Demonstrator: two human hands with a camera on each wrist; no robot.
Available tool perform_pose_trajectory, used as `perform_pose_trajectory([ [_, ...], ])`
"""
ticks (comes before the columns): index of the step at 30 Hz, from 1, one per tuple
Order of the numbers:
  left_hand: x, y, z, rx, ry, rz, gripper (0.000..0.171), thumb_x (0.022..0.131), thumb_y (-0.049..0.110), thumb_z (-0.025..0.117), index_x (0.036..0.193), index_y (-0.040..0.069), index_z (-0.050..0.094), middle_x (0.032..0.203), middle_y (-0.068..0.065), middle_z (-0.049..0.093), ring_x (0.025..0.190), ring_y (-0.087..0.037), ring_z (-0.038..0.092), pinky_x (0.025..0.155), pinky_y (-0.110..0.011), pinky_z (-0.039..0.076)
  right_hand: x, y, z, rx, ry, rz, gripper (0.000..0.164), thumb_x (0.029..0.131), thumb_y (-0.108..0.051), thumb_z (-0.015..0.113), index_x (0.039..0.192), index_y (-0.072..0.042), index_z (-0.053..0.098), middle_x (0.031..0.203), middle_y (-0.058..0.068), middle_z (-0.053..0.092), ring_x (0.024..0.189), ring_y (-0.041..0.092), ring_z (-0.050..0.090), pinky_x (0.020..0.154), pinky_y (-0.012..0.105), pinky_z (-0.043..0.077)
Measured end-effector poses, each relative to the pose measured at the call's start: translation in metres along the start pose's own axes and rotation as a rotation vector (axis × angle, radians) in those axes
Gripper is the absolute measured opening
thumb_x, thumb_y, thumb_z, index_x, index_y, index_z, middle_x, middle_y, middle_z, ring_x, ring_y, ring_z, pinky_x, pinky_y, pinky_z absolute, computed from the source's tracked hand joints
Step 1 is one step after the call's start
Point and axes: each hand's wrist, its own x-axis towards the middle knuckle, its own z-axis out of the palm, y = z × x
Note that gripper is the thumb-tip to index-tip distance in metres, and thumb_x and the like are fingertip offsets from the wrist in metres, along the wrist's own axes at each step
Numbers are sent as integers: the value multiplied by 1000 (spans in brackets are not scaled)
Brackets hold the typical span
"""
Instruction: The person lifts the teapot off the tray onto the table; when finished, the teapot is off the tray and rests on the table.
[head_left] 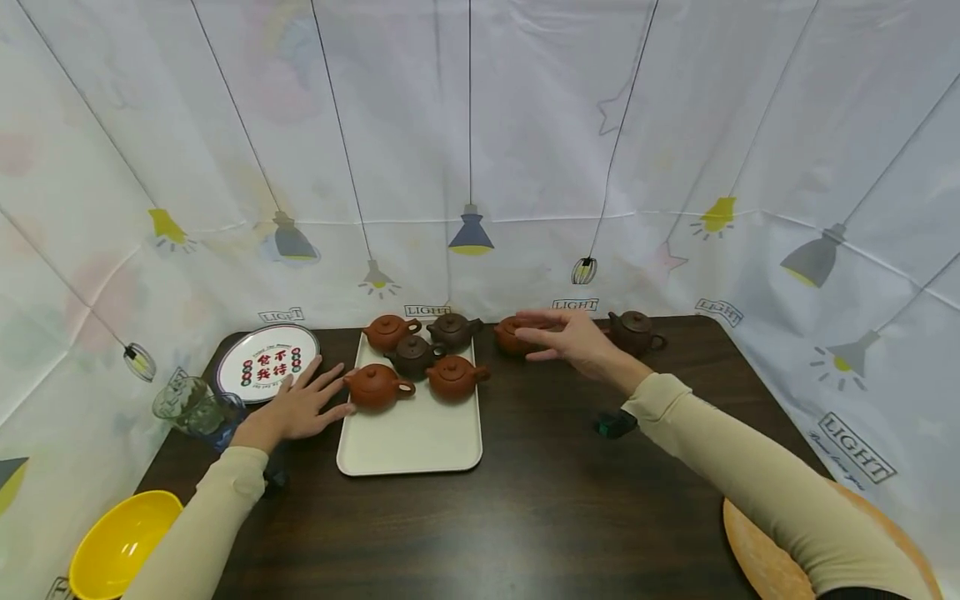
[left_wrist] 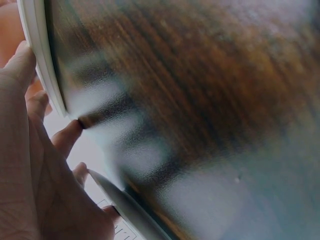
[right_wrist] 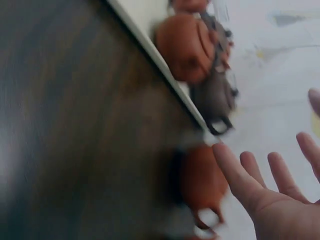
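Observation:
My right hand (head_left: pixel 577 343) reaches to the back of the table with straight, spread fingers, partly covering a reddish-brown clay teapot (head_left: pixel 507 337). In the right wrist view a fingertip overlaps the edge of that teapot (right_wrist: pixel 202 175), and nothing is in the palm. A dark brown teapot (head_left: pixel 632 335) stands just right of the hand. On the cream tray (head_left: pixel 408 442), reddish teapots (head_left: pixel 453 379) and dark ones (head_left: pixel 412 358) crowd the far half. My left hand (head_left: pixel 296 410) spreads its fingers between tray and plate, fingertips close to the tray's left edge and the nearest reddish teapot (head_left: pixel 372 388).
A white plate with red characters (head_left: pixel 262 387) lies at the back left, beside a clear glass (head_left: pixel 187 406). A yellow bowl (head_left: pixel 123 542) sits front left. A round wooden board (head_left: pixel 765 546) is front right, partly under the right forearm. A printed curtain (head_left: pixel 480 150) hangs behind the table.

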Motion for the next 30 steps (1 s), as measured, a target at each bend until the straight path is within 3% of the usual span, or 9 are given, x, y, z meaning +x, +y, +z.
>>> perform_pose_trajectory([
  [4,-3,-2,0,6,10,-1,78,108,60,50,166,8,41,177,-17,28,166,-51,7,124,-83,12,8,28,31,76,-40,71,57,104,-8,70,157,1,51,170,19,41,153,40,49,112,67,51],
  [8,-4,-1,1,-2,5,3,80,108,61,50,165,6,41,177,-18,28,166,-52,6,124,-84,10,12,50,55,61,-40,77,56,102,-2,71,154,7,53,166,25,44,143,44,59,109,61,55],
  [12,-2,2,2,7,-2,-4,79,108,62,48,166,8,40,178,-17,26,166,-51,5,125,-83,9,17,62,70,80,5,10,50,100,3,71,147,13,57,154,33,55,126,43,72,106,57,57],
  [15,0,4,0,4,7,-3,79,108,61,49,166,8,40,178,-16,27,166,-51,5,125,-83,9,21,66,74,87,45,-34,43,98,4,72,140,15,63,143,35,64,112,33,79,103,53,60],
  [20,0,4,1,-5,14,5,78,108,60,49,166,8,40,178,-17,27,166,-51,5,125,-83,9,24,72,77,69,86,-34,35,98,2,74,131,11,71,132,29,73,99,19,82,96,41,65],
  [25,2,2,1,1,15,1,79,108,61,48,167,9,39,178,-16,26,167,-50,4,125,-83,8,25,75,76,-16,93,-66,30,99,-3,76,128,6,75,130,27,74,100,22,82,93,36,66],
  [30,1,1,2,-8,7,-1,79,108,61,48,167,9,39,179,-16,26,167,-50,4,125,-83,7,26,75,75,-102,77,-93,30,99,-5,76,128,5,75,131,28,72,105,32,81,97,44,65],
])
